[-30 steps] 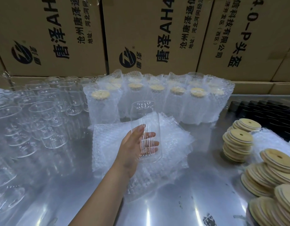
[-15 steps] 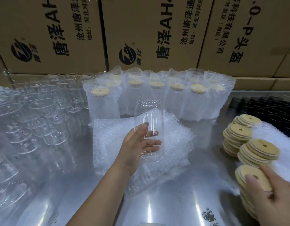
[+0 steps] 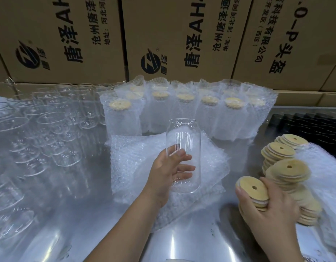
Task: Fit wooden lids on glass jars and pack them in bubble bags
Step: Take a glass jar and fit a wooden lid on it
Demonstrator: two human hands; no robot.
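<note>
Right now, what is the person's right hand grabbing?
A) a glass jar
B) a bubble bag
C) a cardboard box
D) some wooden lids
D: the right hand grips a small stack of wooden lids between thumb and fingers, while the left hand holds the glass jar.

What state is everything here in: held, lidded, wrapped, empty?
held jar: upright, lidless, gripped by the left hand.
held lids: small stack, gripped by the right hand.
bagged jars: lidded, standing in bubble bags.
bare jars: upright, lidless.
spare bags: flat, empty, piled.
</note>
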